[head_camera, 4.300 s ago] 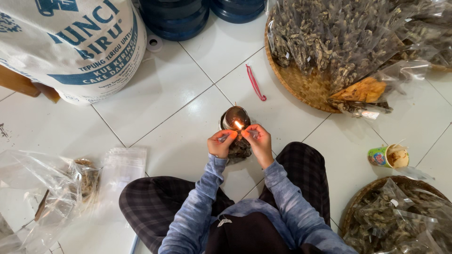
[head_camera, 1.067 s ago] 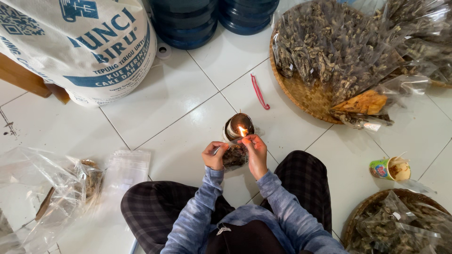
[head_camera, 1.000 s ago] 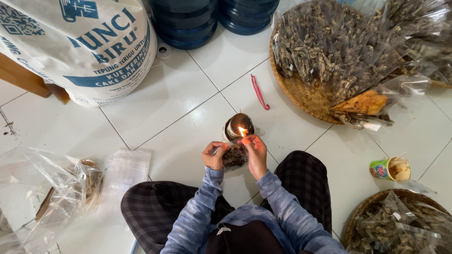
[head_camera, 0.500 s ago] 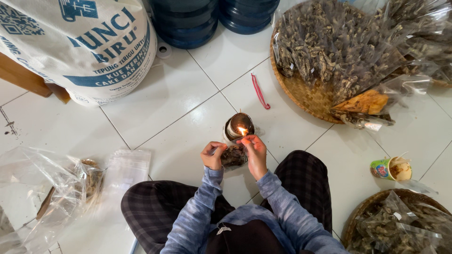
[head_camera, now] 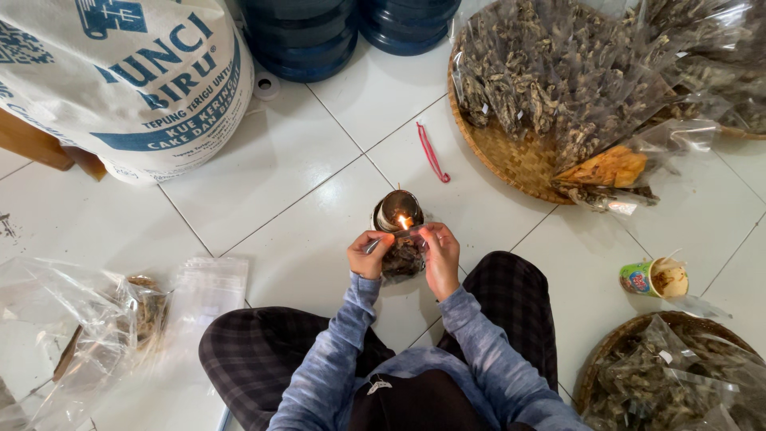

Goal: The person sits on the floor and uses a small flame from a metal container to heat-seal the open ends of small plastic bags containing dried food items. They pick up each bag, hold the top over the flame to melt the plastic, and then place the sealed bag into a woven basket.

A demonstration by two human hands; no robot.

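Note:
I sit cross-legged on a white tiled floor. My left hand (head_camera: 369, 255) and my right hand (head_camera: 441, 254) pinch the two ends of a small clear plastic packet (head_camera: 403, 257) filled with dark dried pieces. Its top edge is held at the flame of a small metal oil lamp (head_camera: 396, 211) standing on the tile just beyond my fingers.
A round woven tray (head_camera: 511, 160) at upper right is heaped with filled packets. Another woven tray (head_camera: 614, 351) sits at lower right, a small paper cup (head_camera: 654, 278) beside it. A red rubber band (head_camera: 432, 152), a large white sack (head_camera: 120, 80), blue drums (head_camera: 307, 40) and loose plastic bags (head_camera: 88, 319) lie around.
My hands have stayed at the lamp with the packet. Over the last second they shifted slightly, sliding its edge along the flame.

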